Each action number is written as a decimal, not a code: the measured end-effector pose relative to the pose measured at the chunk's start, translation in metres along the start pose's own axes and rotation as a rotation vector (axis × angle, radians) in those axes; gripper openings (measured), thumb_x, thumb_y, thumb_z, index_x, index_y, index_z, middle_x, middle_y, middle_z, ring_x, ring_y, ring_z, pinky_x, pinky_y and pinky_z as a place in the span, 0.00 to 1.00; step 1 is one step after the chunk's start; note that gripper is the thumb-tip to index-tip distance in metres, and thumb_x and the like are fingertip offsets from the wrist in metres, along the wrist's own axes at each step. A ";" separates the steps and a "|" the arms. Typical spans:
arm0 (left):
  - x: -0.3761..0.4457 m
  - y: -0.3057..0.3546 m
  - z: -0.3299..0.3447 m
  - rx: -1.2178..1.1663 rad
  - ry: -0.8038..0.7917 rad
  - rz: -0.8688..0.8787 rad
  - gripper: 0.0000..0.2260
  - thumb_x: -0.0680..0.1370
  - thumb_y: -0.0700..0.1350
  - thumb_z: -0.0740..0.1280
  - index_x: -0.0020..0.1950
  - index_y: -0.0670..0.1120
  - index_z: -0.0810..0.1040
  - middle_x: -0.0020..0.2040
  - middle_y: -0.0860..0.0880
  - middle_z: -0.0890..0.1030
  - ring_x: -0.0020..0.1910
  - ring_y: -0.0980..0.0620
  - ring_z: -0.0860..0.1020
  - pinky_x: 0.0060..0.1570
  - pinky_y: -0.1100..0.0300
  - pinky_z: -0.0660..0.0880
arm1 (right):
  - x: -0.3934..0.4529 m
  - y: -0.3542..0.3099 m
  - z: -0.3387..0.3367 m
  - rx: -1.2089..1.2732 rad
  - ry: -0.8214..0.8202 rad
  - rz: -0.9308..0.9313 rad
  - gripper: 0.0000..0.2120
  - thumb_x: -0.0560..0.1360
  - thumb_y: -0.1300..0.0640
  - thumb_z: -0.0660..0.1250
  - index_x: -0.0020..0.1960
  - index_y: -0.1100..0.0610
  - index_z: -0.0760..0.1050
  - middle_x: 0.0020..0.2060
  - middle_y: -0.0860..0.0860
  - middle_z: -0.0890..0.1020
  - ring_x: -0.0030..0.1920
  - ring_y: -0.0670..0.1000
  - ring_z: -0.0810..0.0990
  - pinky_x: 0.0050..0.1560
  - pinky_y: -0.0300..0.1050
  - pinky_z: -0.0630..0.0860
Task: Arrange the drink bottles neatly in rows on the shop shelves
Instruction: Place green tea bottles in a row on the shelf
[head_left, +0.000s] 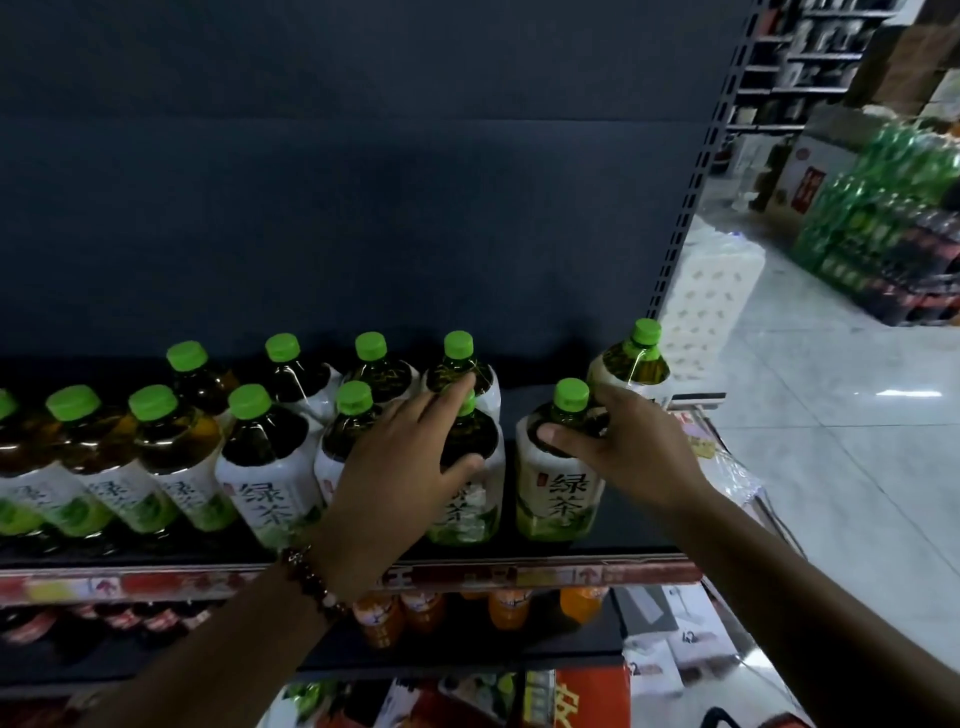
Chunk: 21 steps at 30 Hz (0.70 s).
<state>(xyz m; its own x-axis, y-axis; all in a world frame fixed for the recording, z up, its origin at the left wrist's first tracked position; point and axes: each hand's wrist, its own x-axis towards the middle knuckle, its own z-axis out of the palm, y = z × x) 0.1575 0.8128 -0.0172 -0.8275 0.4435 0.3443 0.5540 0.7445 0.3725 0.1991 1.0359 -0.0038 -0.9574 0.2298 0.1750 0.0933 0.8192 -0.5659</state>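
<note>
We see green tea bottles (270, 457) standing in two rows on the dark shelf (597, 545). Our left hand (400, 467) curls round one front-row bottle (467, 467); our right hand (623, 447) grips the shoulder of the next bottle (558, 467) rightward.

Shelf in front of me (597, 545): dark board, red price strip along its front edge.
On it: my green-capped tea bottles (270, 467), upright, in two rows.
Lower shelf (467, 660): orange drink bottles (511, 608).
</note>
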 end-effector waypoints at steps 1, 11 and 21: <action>0.000 0.000 0.000 0.001 0.001 0.001 0.34 0.79 0.57 0.64 0.80 0.60 0.48 0.76 0.55 0.64 0.73 0.53 0.59 0.66 0.57 0.61 | 0.001 -0.003 0.003 -0.008 -0.005 -0.008 0.19 0.70 0.36 0.70 0.52 0.48 0.77 0.45 0.45 0.82 0.44 0.48 0.80 0.43 0.47 0.77; -0.006 0.002 0.010 0.049 0.076 0.005 0.35 0.79 0.56 0.64 0.80 0.57 0.48 0.76 0.53 0.63 0.74 0.50 0.60 0.66 0.56 0.64 | 0.001 -0.006 -0.004 0.057 -0.138 -0.074 0.16 0.73 0.36 0.67 0.50 0.48 0.76 0.43 0.43 0.81 0.44 0.44 0.80 0.43 0.47 0.78; -0.008 0.002 0.018 0.110 0.102 -0.010 0.39 0.76 0.62 0.66 0.80 0.54 0.51 0.76 0.49 0.64 0.72 0.47 0.64 0.63 0.54 0.69 | 0.076 0.038 -0.064 0.038 0.020 0.186 0.28 0.75 0.43 0.69 0.71 0.52 0.70 0.66 0.53 0.76 0.62 0.54 0.76 0.56 0.46 0.73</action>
<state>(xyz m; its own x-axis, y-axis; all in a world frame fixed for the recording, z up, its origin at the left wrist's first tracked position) 0.1633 0.8202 -0.0347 -0.8162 0.3873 0.4287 0.5280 0.8013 0.2813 0.1469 1.1184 0.0392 -0.9190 0.3860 0.0806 0.2572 0.7417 -0.6195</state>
